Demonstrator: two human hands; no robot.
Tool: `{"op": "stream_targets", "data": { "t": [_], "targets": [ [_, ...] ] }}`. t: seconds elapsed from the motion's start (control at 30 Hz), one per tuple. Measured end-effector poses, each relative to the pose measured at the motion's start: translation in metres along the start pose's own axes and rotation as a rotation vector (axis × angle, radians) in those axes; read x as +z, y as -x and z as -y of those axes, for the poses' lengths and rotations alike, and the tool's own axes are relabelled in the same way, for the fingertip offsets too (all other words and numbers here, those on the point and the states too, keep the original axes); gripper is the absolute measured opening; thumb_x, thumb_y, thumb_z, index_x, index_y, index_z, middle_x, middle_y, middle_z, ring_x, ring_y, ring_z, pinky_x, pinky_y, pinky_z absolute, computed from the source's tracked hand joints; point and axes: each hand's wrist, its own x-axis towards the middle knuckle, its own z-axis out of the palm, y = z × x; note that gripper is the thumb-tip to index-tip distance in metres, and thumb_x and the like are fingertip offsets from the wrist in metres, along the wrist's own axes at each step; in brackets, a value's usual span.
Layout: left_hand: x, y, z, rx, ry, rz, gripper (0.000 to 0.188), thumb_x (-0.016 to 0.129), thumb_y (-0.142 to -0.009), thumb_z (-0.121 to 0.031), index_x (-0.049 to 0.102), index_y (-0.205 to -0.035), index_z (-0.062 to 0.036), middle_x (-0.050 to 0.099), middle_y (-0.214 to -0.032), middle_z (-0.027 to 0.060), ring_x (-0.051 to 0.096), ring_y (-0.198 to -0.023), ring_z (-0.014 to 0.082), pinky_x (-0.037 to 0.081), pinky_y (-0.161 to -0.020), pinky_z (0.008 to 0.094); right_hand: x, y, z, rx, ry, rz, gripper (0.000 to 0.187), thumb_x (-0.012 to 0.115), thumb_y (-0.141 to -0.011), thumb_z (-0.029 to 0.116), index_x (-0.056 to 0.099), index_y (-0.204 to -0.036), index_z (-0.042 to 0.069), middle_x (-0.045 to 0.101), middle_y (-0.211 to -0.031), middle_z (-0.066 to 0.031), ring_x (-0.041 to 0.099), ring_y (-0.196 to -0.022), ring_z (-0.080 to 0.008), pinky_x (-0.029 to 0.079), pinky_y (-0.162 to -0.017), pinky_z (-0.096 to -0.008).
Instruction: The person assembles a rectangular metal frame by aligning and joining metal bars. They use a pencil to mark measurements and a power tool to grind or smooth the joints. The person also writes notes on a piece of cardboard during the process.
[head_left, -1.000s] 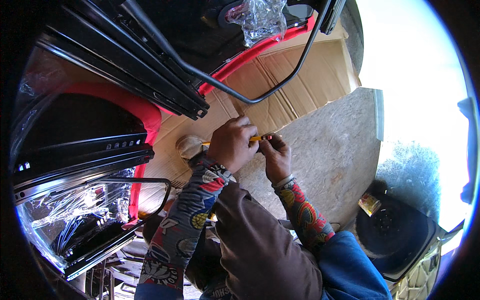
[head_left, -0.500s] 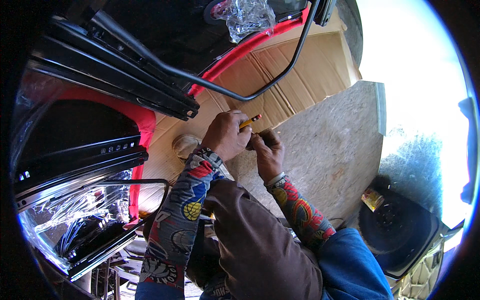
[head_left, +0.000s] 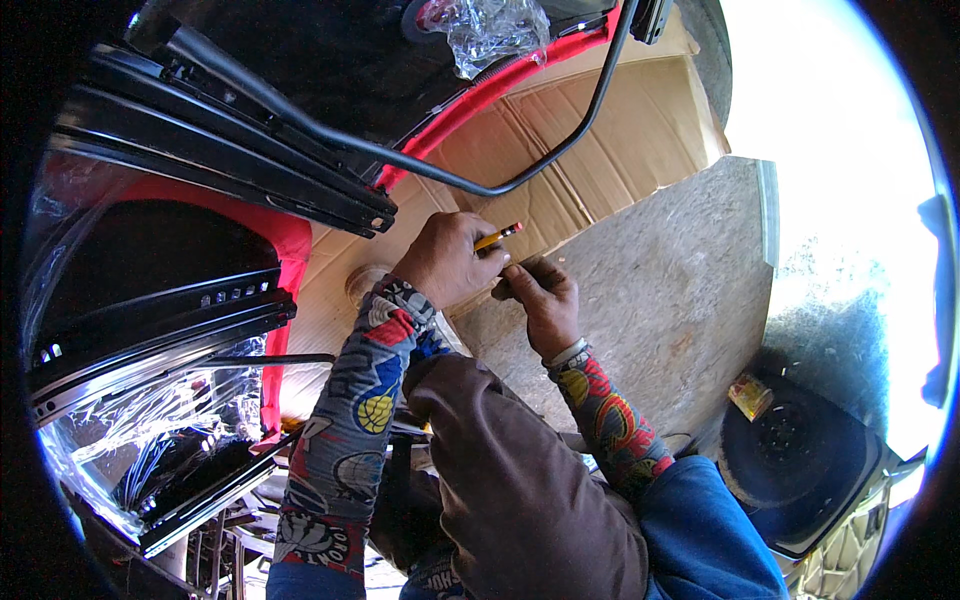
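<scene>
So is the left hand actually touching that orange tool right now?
Touching. The head view shows the left hand closed around the orange tool, whose tip sticks out past the knuckles, with the right hand close beside it.

Flattened cardboard point(head_left: 600, 150) lies under black seat rails point(head_left: 220, 170), beside a tyre point(head_left: 800, 460).

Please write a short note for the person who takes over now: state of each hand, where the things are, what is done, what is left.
Left hand: closed in a grip on a yellow tool with a red tip.
Right hand: fingers curled against the left hand; what it holds is hidden.
Both hands are over the flattened cardboard at the edge of the concrete floor. Black seat rails with red trim lie to the left, and a black bent bar is above the hands.
Done: tool picked up.
Left: cannot tell from this view.
</scene>
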Motion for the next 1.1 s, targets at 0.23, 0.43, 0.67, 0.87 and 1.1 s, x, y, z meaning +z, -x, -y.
{"op": "stream_targets", "data": {
  "t": [0.23,0.43,0.67,0.87,1.1],
  "targets": [
    [0.009,0.010,-0.003,0.169,-0.150,-0.073,0.022,0.078,-0.077,-0.021,0.069,-0.084,-0.0027,0.063,-0.083,0.0144,0.065,-0.079,0.0362,0.052,-0.071,0.0432,-0.006,-0.004,-0.006,-0.063,-0.011,0.045,0.015,0.064,-0.097,0.009,0.067,-0.101,-0.005,0.070,-0.088,-0.0091,0.067,-0.076,-0.0167,0.056,-0.071,-0.0307],
    [0.021,0.014,-0.008,0.265,-0.296,-0.195,0.019,0.074,-0.075,-0.015,0.065,-0.089,-0.0054,0.061,-0.091,0.0128,0.063,-0.089,0.0343,0.052,-0.075,0.0449,-0.012,-0.007,-0.015,-0.118,0.001,0.021,0.014,0.064,-0.096,0.009,0.067,-0.100,-0.005,0.069,-0.086,-0.0078,0.066,-0.076,-0.0154,0.055,-0.071,-0.0296],
    [0.032,0.011,0.009,0.264,-0.152,-0.203,0.020,0.070,-0.079,-0.011,0.056,-0.090,-0.0026,0.060,-0.091,0.0161,0.062,-0.088,0.0375,0.050,-0.075,0.0467,-0.009,-0.007,-0.009,-0.104,0.106,0.024,0.013,0.063,-0.095,0.008,0.068,-0.096,-0.005,0.069,-0.084,-0.0083,0.067,-0.077,-0.0153,0.055,-0.071,-0.0295],
    [0.035,0.007,0.016,0.140,0.046,-0.234,0.016,0.068,-0.087,-0.013,0.058,-0.092,-0.0020,0.060,-0.090,0.0181,0.062,-0.088,0.0395,0.049,-0.075,0.0457,-0.008,-0.014,0.000,-0.001,-0.095,-0.006,0.014,0.066,-0.093,0.007,0.067,-0.096,-0.006,0.071,-0.086,-0.0122,0.069,-0.076,-0.0195,0.055,-0.072,-0.0303],
    [0.027,0.010,0.004,0.242,-0.017,-0.231,0.016,0.073,-0.083,-0.015,0.064,-0.088,-0.0022,0.062,-0.088,0.0148,0.064,-0.088,0.0353,0.051,-0.077,0.0427,-0.014,-0.013,-0.003,-0.034,0.020,0.000,0.013,0.064,-0.093,0.006,0.066,-0.095,-0.007,0.071,-0.089,-0.0129,0.069,-0.080,-0.0197,0.056,-0.075,-0.0313]
  ]
}}
